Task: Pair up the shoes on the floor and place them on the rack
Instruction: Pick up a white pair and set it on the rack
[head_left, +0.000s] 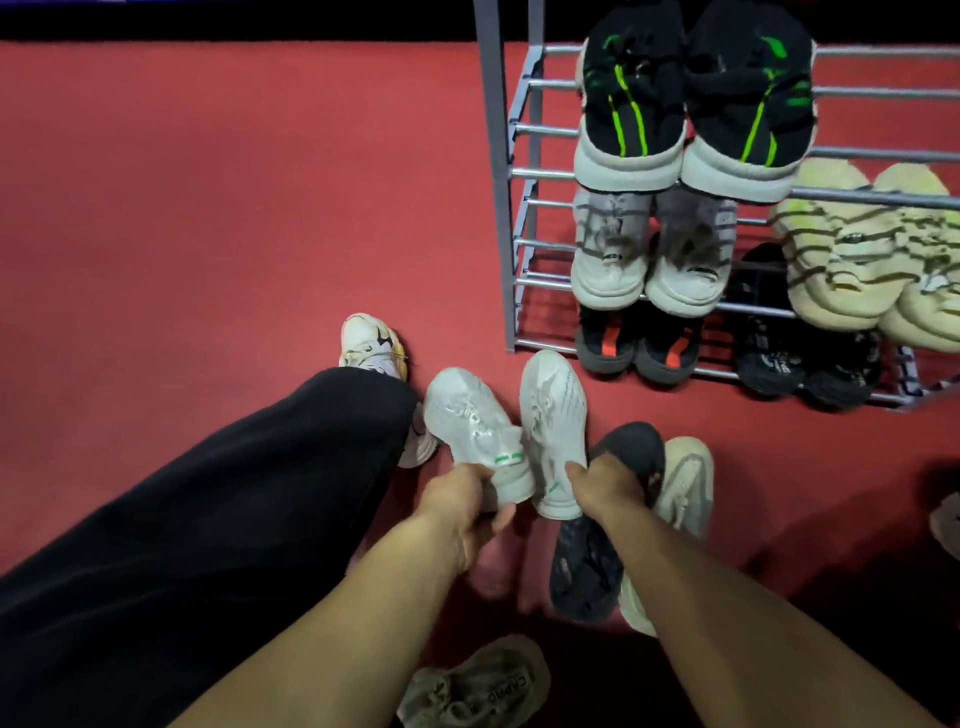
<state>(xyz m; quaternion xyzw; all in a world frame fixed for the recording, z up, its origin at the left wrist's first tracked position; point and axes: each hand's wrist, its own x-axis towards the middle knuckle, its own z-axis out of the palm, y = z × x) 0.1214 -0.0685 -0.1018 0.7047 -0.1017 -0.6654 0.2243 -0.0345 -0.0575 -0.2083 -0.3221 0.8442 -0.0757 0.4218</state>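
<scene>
I see my left hand (462, 506) gripping the heel of one white knit sneaker (475, 426), and my right hand (602, 486) gripping the heel of its matching white sneaker (553, 415). The two shoes are side by side, toes toward the grey shoe rack (501, 171), just in front of its bottom tier. A black shoe (587, 571) lies on the red floor (208, 208) under my right wrist.
</scene>
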